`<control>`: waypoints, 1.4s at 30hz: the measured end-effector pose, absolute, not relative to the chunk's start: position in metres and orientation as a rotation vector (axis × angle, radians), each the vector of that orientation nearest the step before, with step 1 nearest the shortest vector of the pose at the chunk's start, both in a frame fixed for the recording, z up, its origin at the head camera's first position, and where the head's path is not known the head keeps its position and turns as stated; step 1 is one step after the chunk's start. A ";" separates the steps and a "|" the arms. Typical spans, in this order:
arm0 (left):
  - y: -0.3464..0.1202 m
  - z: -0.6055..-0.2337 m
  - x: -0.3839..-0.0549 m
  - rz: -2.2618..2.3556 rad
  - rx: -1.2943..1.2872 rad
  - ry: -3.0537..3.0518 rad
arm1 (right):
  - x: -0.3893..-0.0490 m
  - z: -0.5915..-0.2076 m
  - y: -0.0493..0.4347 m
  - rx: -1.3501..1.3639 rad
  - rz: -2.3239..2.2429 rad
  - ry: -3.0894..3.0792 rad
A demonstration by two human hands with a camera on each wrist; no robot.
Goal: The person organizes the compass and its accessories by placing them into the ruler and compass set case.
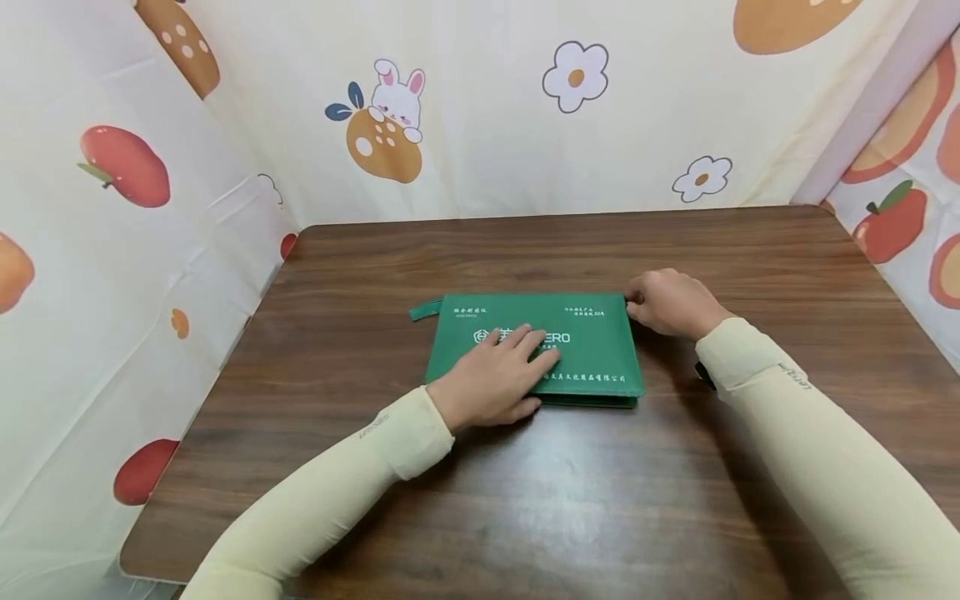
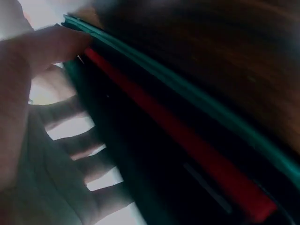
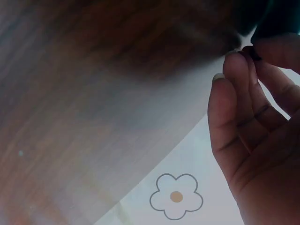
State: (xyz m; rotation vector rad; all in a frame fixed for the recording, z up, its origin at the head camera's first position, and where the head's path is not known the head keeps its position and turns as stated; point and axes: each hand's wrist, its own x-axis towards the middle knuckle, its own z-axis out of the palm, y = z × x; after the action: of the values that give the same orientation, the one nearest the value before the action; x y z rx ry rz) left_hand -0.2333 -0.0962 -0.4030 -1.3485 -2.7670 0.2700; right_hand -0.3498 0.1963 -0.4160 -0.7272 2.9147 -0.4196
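A flat green zip pouch [image 1: 592,350] with white lettering lies on the table. My left hand [image 1: 498,375] rests on its top, fingers spread and fairly straight, the thumb at the front edge. In the left wrist view that edge gapes, and a long red strip [image 2: 187,136] shows inside the dark interior. At the far right corner my right hand [image 1: 671,302] pinches a small dark piece [image 3: 253,52], which looks like the zipper pull. The fingers largely hide it. A green wrist strap [image 1: 425,310] sticks out from the far left corner.
The brown wood-grain table [image 1: 360,275] runs back to a white printed curtain [image 1: 487,125]. More printed cloth [image 1: 142,275] hangs along the left side and at the right. A dark band [image 1: 703,372] shows under the right wrist.
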 end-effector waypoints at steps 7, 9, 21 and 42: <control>-0.087 -0.404 -0.235 0.238 -1.317 -2.757 | -0.350 -0.421 0.196 -0.740 -0.393 2.940; -0.087 -0.404 -0.235 0.228 -1.324 -2.773 | -0.350 -0.423 0.196 -0.756 -0.370 2.948; -0.084 -0.415 -0.232 0.249 -1.356 -2.869 | -0.346 -0.419 0.200 -0.903 -0.221 2.945; -0.083 -0.411 -0.243 0.090 -1.377 -2.957 | -0.294 -0.412 0.214 -1.059 -0.324 2.801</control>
State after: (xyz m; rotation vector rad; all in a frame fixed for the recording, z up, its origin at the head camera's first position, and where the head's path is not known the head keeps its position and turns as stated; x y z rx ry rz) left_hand -0.2425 -0.0828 -0.4106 -1.3770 -2.9566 0.0902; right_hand -0.2945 0.2143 -0.4115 -1.0586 2.8009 -0.3242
